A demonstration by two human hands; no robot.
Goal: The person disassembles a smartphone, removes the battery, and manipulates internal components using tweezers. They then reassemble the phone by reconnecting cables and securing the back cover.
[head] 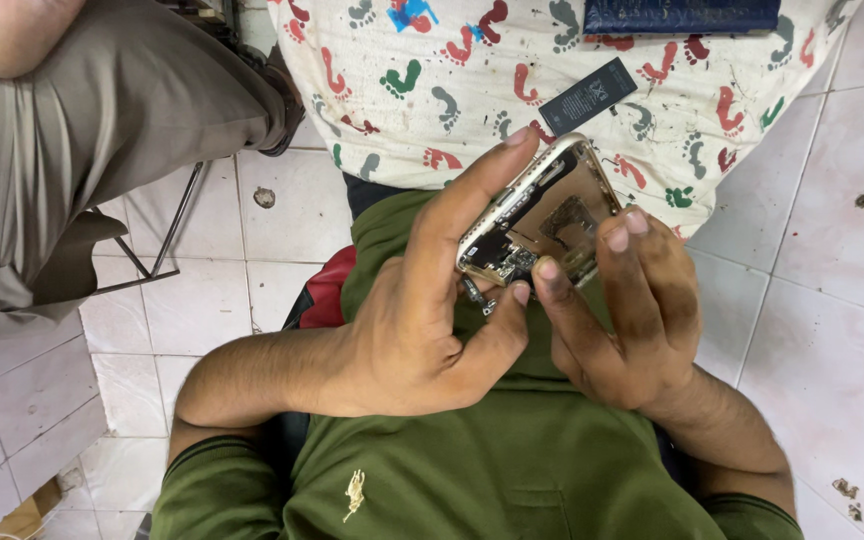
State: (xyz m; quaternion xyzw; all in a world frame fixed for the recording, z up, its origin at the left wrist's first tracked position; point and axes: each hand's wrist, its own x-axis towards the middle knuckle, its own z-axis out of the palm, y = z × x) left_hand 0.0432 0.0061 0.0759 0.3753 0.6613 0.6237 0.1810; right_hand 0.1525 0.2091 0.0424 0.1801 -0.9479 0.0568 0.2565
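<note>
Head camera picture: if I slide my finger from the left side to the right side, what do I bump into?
Another person's trouser leg → left hand → opened phone shell → right hand → bare floor tiles.

Glossy gold metal phone shell, matt black battery, printed cotton cloth, smooth tiles

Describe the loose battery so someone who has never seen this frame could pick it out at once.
Start at the white cloth printed with coloured footprints, spread at the top of the view. Just above the opened phone held in both hands lies the battery: a flat black rectangle, tilted, smaller than the dark blue case near the cloth's top edge.
</note>
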